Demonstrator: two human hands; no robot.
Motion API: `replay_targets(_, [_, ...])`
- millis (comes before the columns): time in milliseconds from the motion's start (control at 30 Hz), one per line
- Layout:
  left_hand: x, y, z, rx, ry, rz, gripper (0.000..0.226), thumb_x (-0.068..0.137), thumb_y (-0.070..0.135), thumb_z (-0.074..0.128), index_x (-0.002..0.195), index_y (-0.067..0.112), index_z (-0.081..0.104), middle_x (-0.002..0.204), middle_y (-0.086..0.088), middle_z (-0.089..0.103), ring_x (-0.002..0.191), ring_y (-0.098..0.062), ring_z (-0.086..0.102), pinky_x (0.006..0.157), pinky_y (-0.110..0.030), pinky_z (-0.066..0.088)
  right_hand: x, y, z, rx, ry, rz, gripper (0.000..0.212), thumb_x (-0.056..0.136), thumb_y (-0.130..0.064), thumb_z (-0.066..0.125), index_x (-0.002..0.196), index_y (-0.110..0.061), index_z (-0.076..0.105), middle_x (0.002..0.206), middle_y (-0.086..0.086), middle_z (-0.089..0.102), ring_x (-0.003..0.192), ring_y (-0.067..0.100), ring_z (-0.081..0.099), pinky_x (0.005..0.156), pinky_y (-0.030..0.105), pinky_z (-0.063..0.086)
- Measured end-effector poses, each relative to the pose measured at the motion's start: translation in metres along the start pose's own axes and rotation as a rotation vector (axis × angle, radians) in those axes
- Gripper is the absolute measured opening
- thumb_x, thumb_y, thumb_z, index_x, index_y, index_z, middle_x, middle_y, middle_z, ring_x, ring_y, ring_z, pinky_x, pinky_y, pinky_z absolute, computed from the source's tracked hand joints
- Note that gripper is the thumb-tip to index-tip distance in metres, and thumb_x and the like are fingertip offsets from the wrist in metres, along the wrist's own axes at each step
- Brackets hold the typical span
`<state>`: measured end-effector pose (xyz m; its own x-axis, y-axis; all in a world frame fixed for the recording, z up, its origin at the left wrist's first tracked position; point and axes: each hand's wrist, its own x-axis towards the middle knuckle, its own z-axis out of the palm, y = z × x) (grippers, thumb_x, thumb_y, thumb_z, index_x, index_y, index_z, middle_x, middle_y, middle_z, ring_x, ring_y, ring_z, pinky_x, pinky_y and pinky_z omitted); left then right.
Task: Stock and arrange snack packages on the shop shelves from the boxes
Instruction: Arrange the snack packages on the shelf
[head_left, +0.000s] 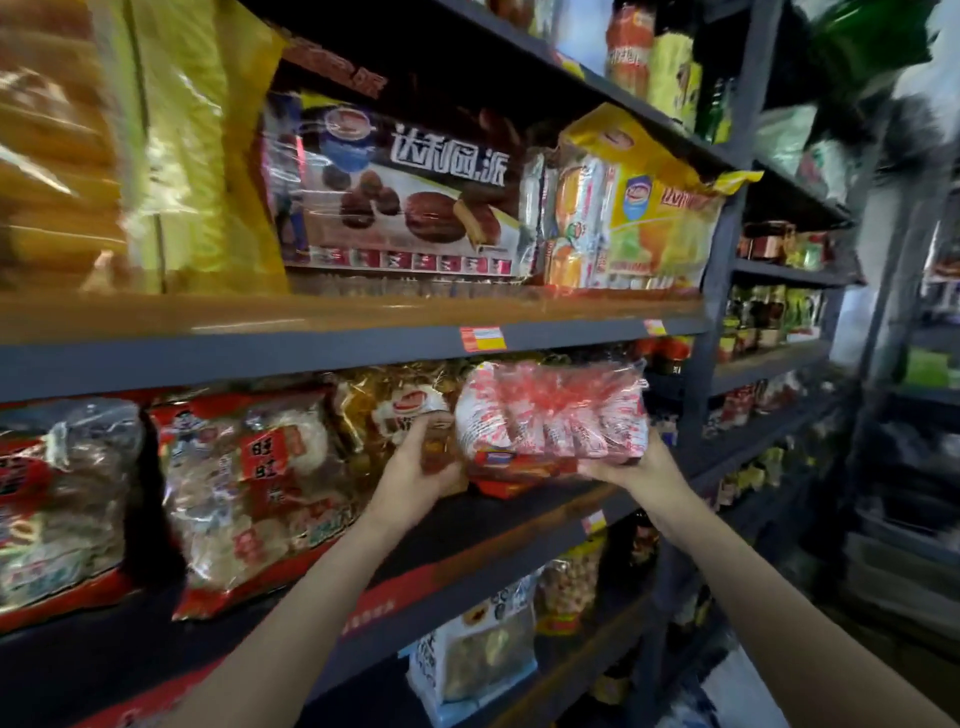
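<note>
A red-and-white snack package lies at the right end of the middle shelf, just under the shelf above. My right hand grips its lower right corner from below. My left hand holds the golden-wrapped package next to it on the left, thumb on its front. Both forearms reach up from the bottom of the view.
Red rice-cracker bags fill the middle shelf to the left. Above stand a brown chocolate-pie bag and a yellow bag. A dark upright post bounds the shelf on the right. More packages sit below.
</note>
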<state>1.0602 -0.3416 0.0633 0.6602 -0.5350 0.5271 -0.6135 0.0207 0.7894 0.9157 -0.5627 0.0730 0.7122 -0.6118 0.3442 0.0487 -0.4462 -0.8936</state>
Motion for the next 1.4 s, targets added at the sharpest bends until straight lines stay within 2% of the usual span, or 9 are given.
replay_targets(167, [0.029, -0.008, 0.033, 0.019, 0.037, -0.022, 0.048, 0.081, -0.003, 0.067, 0.11, 0.024, 0.042, 0.105, 0.009, 0.049, 0.087, 0.003, 0.054, 0.071, -0.003, 0.044, 0.064, 0.026, -0.029, 0.137, -0.273, 0.064, 0.05, 0.071, -0.004, 0.077, 0.11, -0.027, 0.057, 0.114, -0.002, 0.065, 0.109, 0.018, 0.059, 0.105, 0.04, 0.041])
replay_targets(300, [0.042, -0.011, 0.072, 0.016, 0.072, -0.129, 0.057, 0.081, -0.003, 0.066, 0.123, 0.022, 0.037, 0.111, 0.0, 0.054, 0.09, 0.0, 0.055, 0.072, -0.007, 0.048, 0.116, 0.047, -0.052, 0.126, -0.481, 0.095, 0.041, 0.079, 0.002, 0.069, 0.112, -0.02, 0.059, 0.109, -0.002, 0.067, 0.103, 0.014, 0.062, 0.103, 0.036, 0.043])
replay_targets(500, [0.051, -0.011, 0.118, 0.099, 0.118, -0.279, 0.063, 0.081, -0.003, 0.067, 0.124, 0.024, 0.031, 0.114, -0.006, 0.055, 0.092, -0.006, 0.059, 0.077, -0.023, 0.052, 0.17, 0.08, -0.061, 0.114, -0.632, 0.159, 0.068, 0.073, -0.008, 0.078, 0.133, -0.015, 0.046, 0.122, 0.006, 0.062, 0.108, 0.018, 0.06, 0.09, 0.032, 0.05])
replay_targets(667, [0.055, 0.0, 0.145, 0.139, 0.195, -0.316, 0.065, 0.08, 0.017, 0.072, 0.12, 0.037, 0.024, 0.094, 0.014, 0.05, 0.076, 0.018, 0.055, 0.067, -0.005, 0.046, 0.169, 0.088, -0.049, -0.062, -0.454, 0.028, 0.122, 0.058, -0.04, 0.087, 0.15, -0.023, 0.01, 0.153, 0.007, 0.023, 0.137, 0.026, 0.031, 0.11, 0.043, 0.033])
replay_targets(767, [0.06, 0.0, 0.152, 0.121, 0.261, -0.355, 0.086, 0.075, 0.032, 0.074, 0.142, 0.025, 0.02, 0.122, 0.004, 0.053, 0.112, -0.009, 0.053, 0.09, -0.025, 0.048, 0.133, 0.081, -0.051, -0.368, 0.02, -0.629, 0.095, 0.073, -0.022, 0.079, 0.147, -0.016, 0.021, 0.144, 0.015, 0.024, 0.13, 0.032, 0.035, 0.103, 0.04, 0.038])
replay_targets(867, [0.064, -0.002, 0.156, 0.095, 0.279, -0.343, 0.078, 0.077, 0.025, 0.072, 0.139, 0.023, 0.024, 0.116, 0.005, 0.055, 0.109, -0.016, 0.057, 0.077, -0.022, 0.053, 0.118, 0.085, -0.03, -0.65, 0.083, -1.164, 0.098, 0.063, -0.028, 0.083, 0.144, -0.027, 0.029, 0.146, 0.014, 0.025, 0.132, 0.036, 0.027, 0.105, 0.056, 0.033])
replay_targets(1000, [0.065, -0.002, 0.16, 0.089, 0.332, -0.35, 0.078, 0.082, 0.024, 0.068, 0.143, 0.023, 0.019, 0.119, 0.004, 0.053, 0.103, -0.008, 0.056, 0.067, -0.014, 0.051, 0.128, 0.086, -0.005, -0.859, -0.039, -1.061, 0.121, 0.05, -0.028, 0.092, 0.148, -0.034, 0.021, 0.154, 0.012, 0.017, 0.139, 0.041, 0.016, 0.103, 0.062, 0.016])
replay_targets(1167, [0.062, -0.009, 0.156, 0.133, 0.485, -0.379, 0.073, 0.084, 0.026, 0.067, 0.143, 0.02, 0.024, 0.125, -0.003, 0.047, 0.114, -0.017, 0.05, 0.083, -0.028, 0.048, 0.145, 0.077, 0.006, -0.902, -0.034, -1.033, 0.131, 0.043, -0.017, 0.095, 0.147, -0.035, 0.018, 0.15, 0.011, 0.021, 0.134, 0.04, 0.019, 0.099, 0.063, 0.03])
replay_targets(1400, [0.03, -0.003, 0.146, 0.314, 0.651, -0.389, 0.045, 0.091, 0.014, 0.058, 0.131, 0.014, 0.038, 0.103, 0.002, 0.057, 0.082, -0.009, 0.056, 0.058, -0.016, 0.041, 0.114, 0.076, -0.004, -0.709, 0.047, -1.061, 0.089, 0.055, -0.006, 0.087, 0.133, -0.022, 0.049, 0.143, 0.019, 0.029, 0.131, 0.042, 0.025, 0.101, 0.065, 0.025])
